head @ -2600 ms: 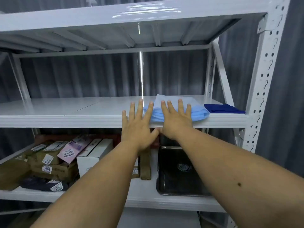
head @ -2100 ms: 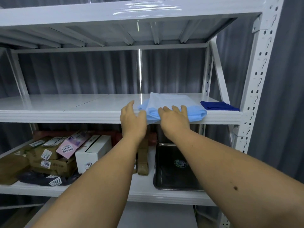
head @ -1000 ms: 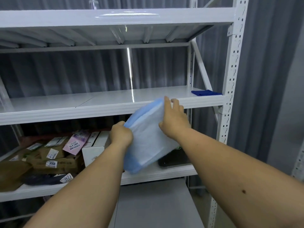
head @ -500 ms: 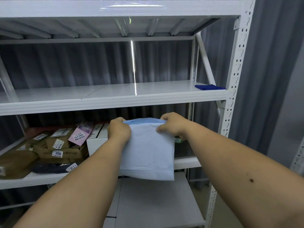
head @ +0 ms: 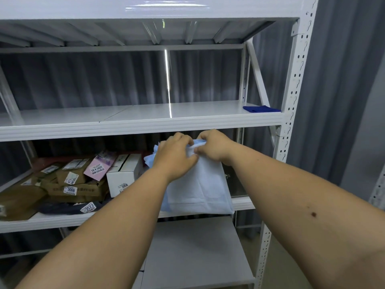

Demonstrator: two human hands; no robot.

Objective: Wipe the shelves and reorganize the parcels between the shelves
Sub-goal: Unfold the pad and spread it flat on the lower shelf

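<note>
both hands, left hand (head: 175, 156) and right hand (head: 212, 146), pinch the top of a light blue parcel (head: 198, 184) hanging upright below the middle shelf (head: 125, 127).

The scene is lit evenly and rather coolly, apparently from overhead, though no lamp can be seen. A broad streak of glare is thrown along the front edge of the top shelf (head: 166, 7), and a thin vertical reflection is carried down the corrugated wall (head: 83, 80) onto the glossy middle shelf (head: 145, 122). The space beneath the middle shelf is left in shadow, so the parcels (head: 73, 180) at the back are dimly shown. Straight uprights are bowed by wide-angle distortion near the edges. The forearms nearest the lens are rendered soft and slightly blurred.
</note>
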